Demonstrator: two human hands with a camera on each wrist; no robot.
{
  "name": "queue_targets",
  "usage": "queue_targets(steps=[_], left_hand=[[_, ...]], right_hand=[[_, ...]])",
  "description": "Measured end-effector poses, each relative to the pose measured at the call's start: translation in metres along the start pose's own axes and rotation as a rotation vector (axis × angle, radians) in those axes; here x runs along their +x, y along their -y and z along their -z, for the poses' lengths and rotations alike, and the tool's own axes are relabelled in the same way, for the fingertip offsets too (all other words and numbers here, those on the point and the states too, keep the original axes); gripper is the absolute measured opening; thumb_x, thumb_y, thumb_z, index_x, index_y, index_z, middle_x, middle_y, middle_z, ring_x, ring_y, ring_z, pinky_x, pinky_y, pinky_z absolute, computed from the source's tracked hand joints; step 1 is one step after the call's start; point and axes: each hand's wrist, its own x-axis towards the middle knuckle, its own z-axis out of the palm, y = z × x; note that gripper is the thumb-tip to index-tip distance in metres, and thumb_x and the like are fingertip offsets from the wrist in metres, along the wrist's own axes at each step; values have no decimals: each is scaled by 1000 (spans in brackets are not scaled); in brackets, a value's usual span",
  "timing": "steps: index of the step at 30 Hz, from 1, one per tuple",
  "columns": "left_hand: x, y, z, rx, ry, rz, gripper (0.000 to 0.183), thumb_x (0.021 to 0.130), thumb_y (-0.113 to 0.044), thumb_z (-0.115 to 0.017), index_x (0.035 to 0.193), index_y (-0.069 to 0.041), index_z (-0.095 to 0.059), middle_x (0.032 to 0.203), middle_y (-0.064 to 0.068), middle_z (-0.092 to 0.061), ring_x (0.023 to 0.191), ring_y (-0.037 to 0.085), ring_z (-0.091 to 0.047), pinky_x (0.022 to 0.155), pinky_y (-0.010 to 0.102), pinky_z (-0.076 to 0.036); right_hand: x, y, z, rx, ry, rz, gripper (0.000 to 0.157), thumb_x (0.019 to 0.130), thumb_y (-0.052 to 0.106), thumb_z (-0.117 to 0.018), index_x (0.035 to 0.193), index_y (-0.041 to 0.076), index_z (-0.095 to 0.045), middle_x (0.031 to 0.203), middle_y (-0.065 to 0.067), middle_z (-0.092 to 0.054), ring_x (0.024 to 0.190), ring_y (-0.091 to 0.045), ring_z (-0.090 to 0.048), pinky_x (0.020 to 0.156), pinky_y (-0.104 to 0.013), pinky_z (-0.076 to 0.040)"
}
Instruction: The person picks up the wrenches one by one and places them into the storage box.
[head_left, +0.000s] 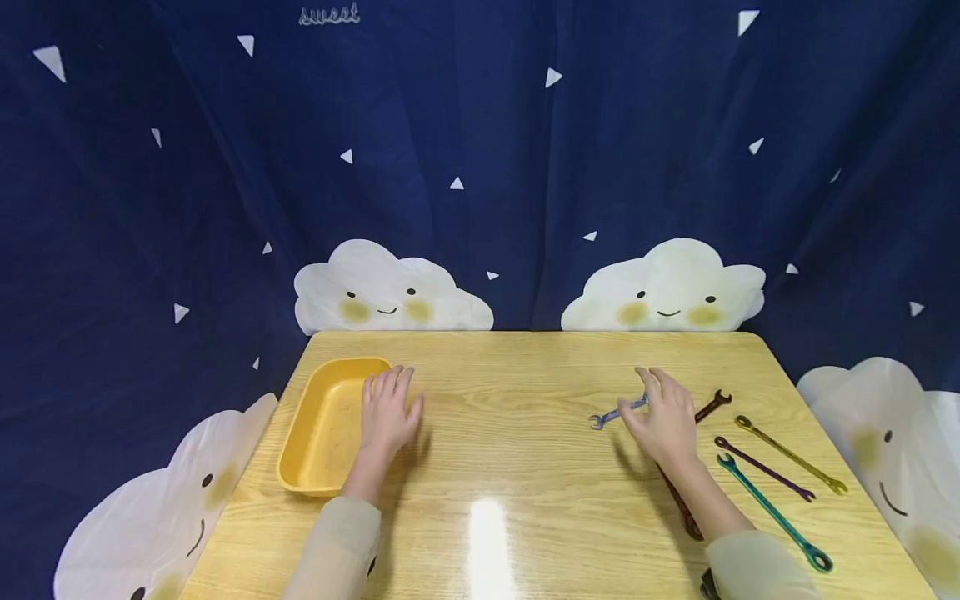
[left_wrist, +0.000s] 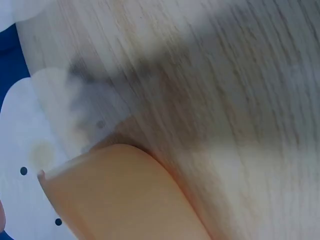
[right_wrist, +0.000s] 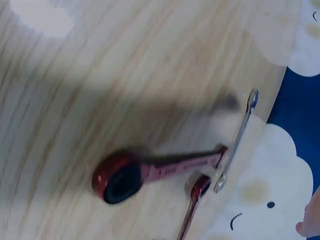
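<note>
Right hand (head_left: 666, 423) loosely curved, thumb apart, gripping nothing, near silver wrench (right_wrist: 238, 140) on table (head_left: 510, 450). Left hand (head_left: 386, 417) relaxed, nothing held, by yellow tray (head_left: 330, 433). Mid-shank pinch likely best; avoid nudging adjacent red wrench (right_wrist: 182, 167).

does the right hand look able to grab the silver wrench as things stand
Yes, most likely: the right hand appears empty and close by, and the right wrist view shows nothing lying over the silver wrench.
</note>
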Motion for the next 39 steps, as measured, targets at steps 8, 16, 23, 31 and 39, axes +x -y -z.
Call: queue_targets(steps=[8,16,23,31,39], left_hand=[[-9,14,-3,-40,-218,-58,35,83,-24,-50,111,-3,-54,110,14,-55,105,31,-47,96,47,-27],[-14,28,-5,-36,-465,-120,28,79,-20,-52,97,-1,-61,95,16,-59,89,34,-52,84,48,-34],[-20,43,-3,-29,-587,-118,24,77,-17,-52,89,1,-62,87,17,-60,82,36,-52,80,51,-35],[-30,60,7,-22,-572,-39,23,77,-16,-52,90,2,-60,89,18,-59,82,38,-51,81,53,-34],[-41,78,16,-32,-566,32,23,77,-15,-51,89,3,-59,87,19,-58,82,39,-48,81,53,-31]], right_hand=[[-5,20,-21,79,-34,2,52,79,32,-60,122,4,-49,120,-21,-47,111,-39,-42,92,-57,-27],[-9,43,-44,110,-50,42,47,80,31,-60,118,5,-51,114,-19,-50,106,-37,-45,90,-54,-31],[-11,60,-59,145,-42,37,41,80,29,-59,113,5,-53,111,-16,-53,105,-35,-47,87,-51,-34],[-11,81,-71,181,6,23,40,81,29,-58,114,6,-53,110,-13,-53,104,-31,-48,89,-49,-33],[-11,106,-85,175,49,60,40,82,30,-57,114,6,-53,110,-11,-55,103,-30,-50,88,-47,-36]])
